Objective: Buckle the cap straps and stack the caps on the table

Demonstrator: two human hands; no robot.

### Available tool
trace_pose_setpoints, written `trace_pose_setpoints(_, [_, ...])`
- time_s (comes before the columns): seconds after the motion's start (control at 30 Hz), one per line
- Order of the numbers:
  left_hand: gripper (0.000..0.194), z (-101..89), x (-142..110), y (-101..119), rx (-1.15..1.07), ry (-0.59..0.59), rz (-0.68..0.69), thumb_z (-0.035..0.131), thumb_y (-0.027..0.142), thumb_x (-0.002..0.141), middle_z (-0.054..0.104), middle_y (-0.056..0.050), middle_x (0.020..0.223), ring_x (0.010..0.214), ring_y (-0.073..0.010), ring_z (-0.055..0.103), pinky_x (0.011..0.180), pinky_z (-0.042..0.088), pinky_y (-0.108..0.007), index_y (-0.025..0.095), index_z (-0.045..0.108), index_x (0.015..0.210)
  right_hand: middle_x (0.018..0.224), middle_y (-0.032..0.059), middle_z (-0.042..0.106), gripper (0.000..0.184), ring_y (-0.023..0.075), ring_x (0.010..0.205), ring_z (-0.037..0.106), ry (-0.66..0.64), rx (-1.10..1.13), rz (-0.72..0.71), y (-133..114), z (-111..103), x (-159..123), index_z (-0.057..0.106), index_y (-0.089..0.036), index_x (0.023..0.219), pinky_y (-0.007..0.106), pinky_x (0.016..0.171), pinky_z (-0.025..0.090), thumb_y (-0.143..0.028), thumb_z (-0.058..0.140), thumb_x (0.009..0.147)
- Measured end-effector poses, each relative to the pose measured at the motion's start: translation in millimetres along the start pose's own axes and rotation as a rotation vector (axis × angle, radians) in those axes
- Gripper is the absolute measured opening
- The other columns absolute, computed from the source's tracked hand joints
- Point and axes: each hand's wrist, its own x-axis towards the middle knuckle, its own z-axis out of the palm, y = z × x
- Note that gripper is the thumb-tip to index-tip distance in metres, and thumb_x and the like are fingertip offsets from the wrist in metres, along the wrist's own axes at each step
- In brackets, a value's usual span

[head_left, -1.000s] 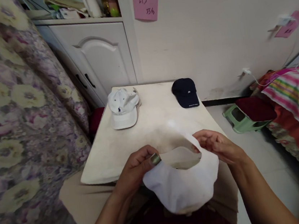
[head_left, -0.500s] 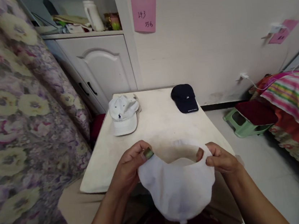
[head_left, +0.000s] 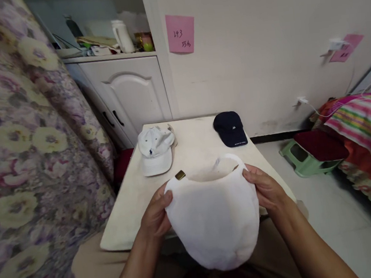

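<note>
I see the left hand (head_left: 157, 212) and right hand (head_left: 263, 187) pinching a rounded white cloth cap (head_left: 214, 221) across the flat cream table (head_left: 193, 147)'s near edge.

Blocked by the held white baseball cap (head_left: 212, 219)

It hides fingertips of the left hand (head_left: 156, 211) and right hand (head_left: 265, 186). My view crops the floral curtain (head_left: 22, 159) and striped bedding (head_left: 369, 120); lettering (head_left: 240, 143) on the navy baseball cap (head_left: 228, 127) is too small for me.

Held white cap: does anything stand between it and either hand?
Nothing visible: the left hand and right hand grip the held white cap directly, at opposite sides. The pale cap and navy cap lie farther off on the table.
</note>
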Motion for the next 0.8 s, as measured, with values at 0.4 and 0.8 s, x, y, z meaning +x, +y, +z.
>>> trace_pose_setpoints(0.4, [0.014,-44.6,12.9,-51.3,-0.204,0.117,-0.046,0.081,0.015,0.072,0.08,-0.005,0.08,0.09,-0.0278,0.076,0.097,0.054,-0.039,0.014,0.076,0.085,0.084,0.0052,0.079,0.023,0.0207,0.076,0.075,0.206,0.204,0.087,25.3,-35.2,32.1,0.073,-0.013,0.099,0.03,0.078,0.06,-0.023,0.076,0.079])
trace_pose_setpoints(0.8, [0.023,-61.7,45.3,-53.9,-0.316,0.198,-0.053,0.054,0.019,0.095,0.08,-0.009,0.094,0.102,-0.0261,0.073,0.101,0.053,-0.039,0.014,0.07,0.112,0.091,0.0073,0.079,0.039,0.0214,0.079,0.074,-0.005,0.111,0.092,80.5,-47.9,27.5,0.07,-0.015,0.104,0.031,0.078,0.057,-0.03,0.085,0.071])
